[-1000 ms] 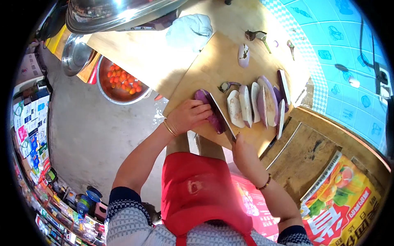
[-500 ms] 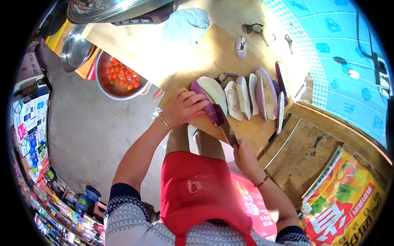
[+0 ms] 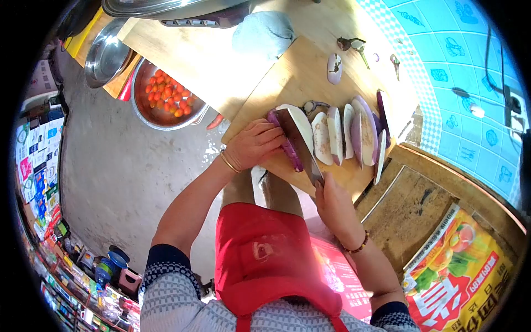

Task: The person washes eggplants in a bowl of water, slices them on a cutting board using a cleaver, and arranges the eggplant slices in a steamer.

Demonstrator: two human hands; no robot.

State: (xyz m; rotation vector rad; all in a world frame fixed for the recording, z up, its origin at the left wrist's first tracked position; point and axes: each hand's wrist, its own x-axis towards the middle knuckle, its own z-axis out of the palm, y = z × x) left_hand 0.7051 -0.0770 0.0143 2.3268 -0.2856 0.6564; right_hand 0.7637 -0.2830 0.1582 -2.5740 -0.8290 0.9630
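My left hand [image 3: 254,145] presses its closed fingers on a purple eggplant piece [image 3: 292,155] near the front left edge of the wooden cutting board [image 3: 260,102]. My right hand [image 3: 334,206] grips the handle of a knife [image 3: 301,145], whose blade lies against the right side of that piece. A white-faced eggplant slice [image 3: 301,123] shows just beyond the blade. Several eggplant slices [image 3: 335,135] lean in a row to the right, with a cut stem [image 3: 315,106] behind them.
Small red tomatoes fill part of a metal basin [image 3: 141,110] at the left. A steel bowl [image 3: 105,55], a pale cloth [image 3: 263,34] and a large metal lid [image 3: 160,6] are farther back. More stems [image 3: 354,47] and an eggplant end [image 3: 334,69] lie beyond the slices.
A fresh slice has come away from the eggplant and leans toward the row. The knife dropped low between them, then rose back along the remaining piece. My left hand stays on the piece.
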